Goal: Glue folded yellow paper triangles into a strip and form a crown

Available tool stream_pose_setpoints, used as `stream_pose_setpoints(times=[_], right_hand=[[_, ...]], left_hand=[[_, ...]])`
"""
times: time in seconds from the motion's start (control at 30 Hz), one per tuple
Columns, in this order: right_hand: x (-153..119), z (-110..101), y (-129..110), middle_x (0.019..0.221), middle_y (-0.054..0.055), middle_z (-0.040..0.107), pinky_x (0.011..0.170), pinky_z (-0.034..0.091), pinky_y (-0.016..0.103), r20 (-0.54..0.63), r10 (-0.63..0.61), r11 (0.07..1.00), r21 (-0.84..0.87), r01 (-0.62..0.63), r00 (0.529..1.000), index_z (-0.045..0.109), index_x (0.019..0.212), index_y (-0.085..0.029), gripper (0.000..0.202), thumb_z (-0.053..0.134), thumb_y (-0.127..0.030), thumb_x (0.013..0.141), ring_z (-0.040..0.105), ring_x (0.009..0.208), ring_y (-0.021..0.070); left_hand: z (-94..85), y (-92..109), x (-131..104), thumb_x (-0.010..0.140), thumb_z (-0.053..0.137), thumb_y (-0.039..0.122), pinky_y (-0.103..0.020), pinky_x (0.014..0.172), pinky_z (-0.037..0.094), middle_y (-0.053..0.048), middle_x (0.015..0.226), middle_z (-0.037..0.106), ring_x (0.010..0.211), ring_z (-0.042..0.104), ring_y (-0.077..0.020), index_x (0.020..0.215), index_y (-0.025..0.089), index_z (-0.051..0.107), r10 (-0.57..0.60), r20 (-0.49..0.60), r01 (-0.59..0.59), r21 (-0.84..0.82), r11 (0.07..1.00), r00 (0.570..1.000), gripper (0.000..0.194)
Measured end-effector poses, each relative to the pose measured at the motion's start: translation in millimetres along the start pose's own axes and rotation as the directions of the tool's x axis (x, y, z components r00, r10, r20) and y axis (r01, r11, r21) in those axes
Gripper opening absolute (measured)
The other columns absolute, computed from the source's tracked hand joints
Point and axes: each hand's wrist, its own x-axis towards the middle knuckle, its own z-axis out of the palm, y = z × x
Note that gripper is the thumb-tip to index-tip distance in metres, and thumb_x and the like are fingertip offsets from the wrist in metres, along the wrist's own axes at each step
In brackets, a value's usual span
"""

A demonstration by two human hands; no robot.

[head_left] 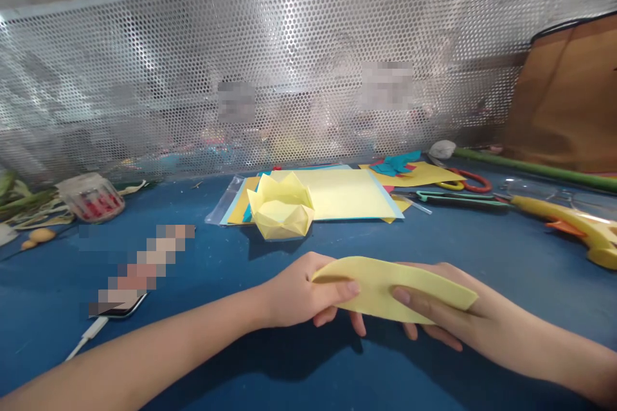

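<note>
A strip of pale yellow paper (376, 286) is held above the blue table, bowed slightly along its length. My left hand (303, 289) grips its left end, thumb on top and fingers beneath. On the right part, my right hand (448, 308) pinches it the same way, closed with the thumb across the front. Beyond my hands stands a folded yellow paper bowl (282, 209) with pointed rim tips. It sits in front of a stack of coloured paper sheets (347, 196), the top one light yellow.
A phone (130, 302) on a white cable lies at left, near a lidded clear jar (91, 198) with red contents. Scissors (475, 181), a green-handled tool (463, 200) and a yellow glue gun (569, 218) lie at right. Behind stand a perforated metal screen (308, 45) and brown bag (569, 96).
</note>
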Motion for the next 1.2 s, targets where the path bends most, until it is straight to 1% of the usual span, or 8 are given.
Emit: stream_pose_setpoints(times=[0.07, 0.17, 0.27, 0.4, 0.6, 0.77, 1.0, 1.2], right_hand=[[-1.5, -0.4, 1.6, 0.079, 0.001, 0.071, 0.051, 0.049, 0.023, 0.040, 0.008, 1.000, -0.017, -0.008, 0.999, 0.073, 0.134, -0.027, 0.053, 0.060, -0.067, 0.102, 0.047, 0.050, 0.0098], [-8.2, -3.5, 3.9, 0.096, 0.005, 0.080, 0.063, 0.063, 0.030, 0.023, -0.068, 0.989, -0.127, 0.070, 0.997, 0.037, 0.172, -0.037, 0.069, 0.050, -0.060, 0.108, 0.068, 0.064, 0.0170], [-17.4, -6.5, 5.1, 0.117, 0.004, 0.082, 0.082, 0.068, 0.033, -0.041, -0.202, 0.921, -0.347, 0.176, 0.979, 0.068, 0.149, -0.044, 0.064, 0.081, -0.039, 0.087, 0.080, 0.097, 0.0263], [-19.0, -2.8, -0.9, 0.108, -0.003, 0.084, 0.082, 0.067, 0.028, 0.050, -0.224, 0.919, -0.321, 0.228, 0.973, 0.085, 0.116, -0.044, 0.068, 0.097, -0.019, 0.053, 0.082, 0.092, 0.0264], [1.5, 5.8, -8.8, 0.102, 0.007, 0.081, 0.085, 0.061, 0.027, 0.219, -0.231, 0.956, -0.131, 0.263, 0.948, 0.088, 0.112, -0.032, 0.030, 0.065, -0.050, 0.105, 0.078, 0.092, 0.0190], [3.0, 4.8, -9.2, 0.082, 0.007, 0.075, 0.071, 0.057, 0.025, 0.030, -0.248, 0.968, -0.032, 0.249, 0.968, 0.084, 0.081, -0.023, 0.054, 0.067, -0.071, 0.098, 0.070, 0.074, 0.0160], [4.8, 2.0, -12.0, 0.079, 0.005, 0.075, 0.067, 0.056, 0.026, -0.230, -0.261, 0.965, -0.021, 0.263, 0.938, 0.081, 0.075, -0.022, 0.050, 0.073, -0.067, 0.095, 0.069, 0.072, 0.0168], [4.4, 11.5, -15.5, 0.075, 0.005, 0.069, 0.066, 0.056, 0.023, -0.161, -0.228, 0.965, 0.095, 0.245, 0.960, 0.078, 0.072, -0.019, 0.053, 0.071, -0.066, 0.097, 0.064, 0.071, 0.0140]], left_hand=[[-0.5, 2.1, 1.9, 0.094, 0.070, 0.069, -0.025, 0.050, 0.034, 0.000, 0.070, 0.070, 0.047, 0.039, -0.0094, 0.095, 0.017, 0.070, -0.017, 0.017, 0.018, -0.032, 0.999, 1.000, 0.052], [-4.5, 6.5, 2.7, 0.094, 0.074, 0.066, -0.024, 0.056, 0.034, 0.003, 0.061, 0.059, 0.055, 0.044, -0.0106, 0.076, 0.019, 0.062, -0.040, 0.005, 0.040, -0.007, 0.999, 0.999, 0.052], [-13.8, 12.1, 1.5, 0.092, 0.080, 0.053, -0.025, 0.059, 0.034, 0.005, 0.057, 0.052, 0.058, 0.045, -0.0107, 0.064, 0.020, 0.057, -0.109, 0.068, 0.107, 0.033, 0.994, 0.992, 0.050], [-29.9, 15.9, 1.8, 0.081, 0.085, 0.049, -0.024, 0.054, 0.037, 0.007, 0.055, 0.049, 0.049, 0.040, -0.0088, 0.064, 0.021, 0.059, -0.250, 0.171, 0.252, 0.009, 0.968, 0.953, 0.042], [-33.1, 19.7, 1.0, 0.077, 0.083, 0.030, -0.020, 0.045, 0.031, 0.006, 0.050, 0.053, 0.045, 0.044, -0.0083, 0.063, 0.021, 0.066, -0.338, 0.266, 0.345, 0.023, 0.938, 0.903, 0.025], [-22.0, 16.0, 1.2, 0.081, 0.079, 0.040, -0.020, 0.041, 0.027, 0.001, 0.056, 0.064, 0.046, 0.058, -0.0124, 0.084, 0.018, 0.073, -0.244, 0.194, 0.275, -0.157, 0.949, 0.950, 0.023], [-11.8, 6.4, 1.1, 0.078, 0.089, 0.062, -0.019, 0.047, 0.031, 0.003, 0.063, 0.062, 0.048, 0.043, -0.0062, 0.095, 0.017, 0.072, -0.046, -0.029, 0.027, -0.462, 0.887, 0.999, 0.051], [8.4, 4.7, 5.4, 0.063, 0.108, 0.033, -0.035, 0.093, 0.055, -0.006, 0.115, 0.071, 0.109, 0.068, -0.0251, 0.145, 0.030, 0.060, 0.122, 0.144, -0.042, -0.462, 0.886, 0.982, 0.095]])
